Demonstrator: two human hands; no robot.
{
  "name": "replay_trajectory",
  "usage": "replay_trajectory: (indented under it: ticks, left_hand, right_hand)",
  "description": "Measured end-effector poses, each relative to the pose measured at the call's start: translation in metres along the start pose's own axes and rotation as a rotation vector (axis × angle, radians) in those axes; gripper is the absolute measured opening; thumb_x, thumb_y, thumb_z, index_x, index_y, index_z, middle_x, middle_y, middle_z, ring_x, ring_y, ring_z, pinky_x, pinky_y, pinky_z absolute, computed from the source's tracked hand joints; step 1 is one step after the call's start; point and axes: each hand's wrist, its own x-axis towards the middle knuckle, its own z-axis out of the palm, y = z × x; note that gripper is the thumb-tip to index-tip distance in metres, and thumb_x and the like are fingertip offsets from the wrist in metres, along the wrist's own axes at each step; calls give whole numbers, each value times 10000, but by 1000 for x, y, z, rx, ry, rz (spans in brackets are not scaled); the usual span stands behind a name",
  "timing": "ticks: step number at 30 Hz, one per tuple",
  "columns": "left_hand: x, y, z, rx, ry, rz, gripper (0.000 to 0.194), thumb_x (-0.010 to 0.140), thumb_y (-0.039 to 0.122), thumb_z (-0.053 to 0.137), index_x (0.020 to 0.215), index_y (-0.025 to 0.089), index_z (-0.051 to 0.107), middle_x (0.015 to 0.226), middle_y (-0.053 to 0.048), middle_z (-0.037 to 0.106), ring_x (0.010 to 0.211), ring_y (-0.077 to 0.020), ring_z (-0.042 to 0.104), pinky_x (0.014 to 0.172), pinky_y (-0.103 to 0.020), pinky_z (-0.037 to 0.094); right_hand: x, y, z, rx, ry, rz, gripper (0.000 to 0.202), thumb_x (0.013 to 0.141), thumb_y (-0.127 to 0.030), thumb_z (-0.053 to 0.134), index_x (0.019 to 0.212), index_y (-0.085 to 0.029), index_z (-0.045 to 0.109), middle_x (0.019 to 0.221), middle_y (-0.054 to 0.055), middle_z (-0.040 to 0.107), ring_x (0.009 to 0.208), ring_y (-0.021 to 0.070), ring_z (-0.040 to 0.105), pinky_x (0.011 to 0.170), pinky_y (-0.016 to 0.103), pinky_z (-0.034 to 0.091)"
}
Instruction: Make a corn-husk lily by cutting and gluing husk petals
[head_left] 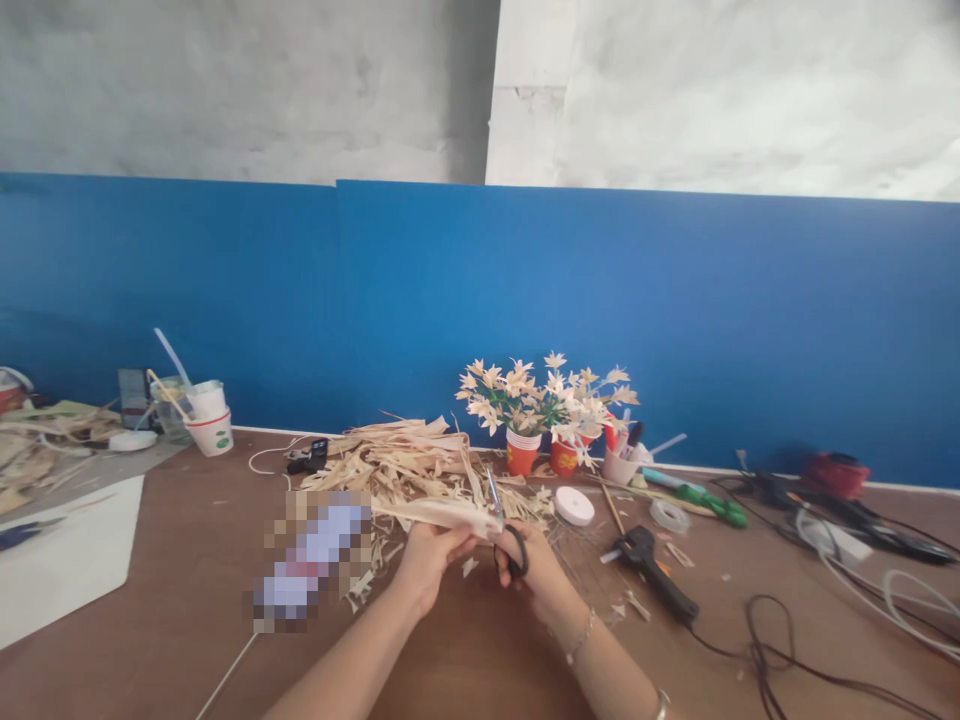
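Observation:
My left hand (pixel 433 562) is closed on a pale strip of dried husk (pixel 442 512), which stretches leftward over the table. Black-handled scissors (pixel 516 552) are in my right hand (pixel 534 572), its fingers around the handles. Their blades point up and away, beside the right end of the strip. Both hands are close together above the table's front middle. Just beyond them lies a heap of dried husks (pixel 405 455), with small scraps around it.
Behind stand husk flowers in red cups (pixel 523 452) and a white cup of tools (pixel 621 466). A white roll (pixel 574 506), a black glue gun (pixel 656 575) and cables (pixel 772 650) lie right. A blurred-out device (pixel 311 562) and a paper cup (pixel 210 433) are left.

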Motion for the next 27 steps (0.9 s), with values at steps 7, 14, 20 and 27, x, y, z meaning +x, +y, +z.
replay_trajectory:
  ticks: [7, 14, 20, 27]
  left_hand:
    - [-6, 1, 2, 103, -90, -132, 239, 596, 274, 778, 730, 106, 672, 668, -39, 663, 539, -80, 573, 414, -138, 396]
    - [-6, 3, 3, 403, -122, -15, 235, 635, 319, 710, 640, 89, 662, 479, -9, 577, 442, -85, 500, 403, -180, 369]
    - [-7, 10, 4, 414, -235, -25, 255, 640, 353, 701, 683, 105, 664, 517, -5, 598, 455, -88, 511, 454, -204, 405]
    - [-6, 9, 2, 256, -285, -85, 261, 594, 326, 751, 668, 91, 665, 588, -25, 627, 501, -77, 529, 479, -183, 404]
  right_hand:
    - [1, 2, 4, -56, 16, -24, 412, 643, -557, 609, 672, -155, 524, 404, -51, 498, 306, 81, 465, 291, 158, 232]
    - [2, 3, 2, -117, -90, 12, 437, 608, -568, 643, 676, -152, 526, 388, -62, 496, 296, 80, 473, 286, 146, 236]
    - [0, 3, 3, 47, -74, -11, 370, 653, -500, 630, 612, -154, 506, 369, -69, 468, 281, 54, 411, 288, 151, 195]
    - [-1, 5, 3, 209, -119, 13, 340, 673, -437, 620, 547, -156, 476, 369, -68, 434, 304, 34, 366, 305, 154, 180]
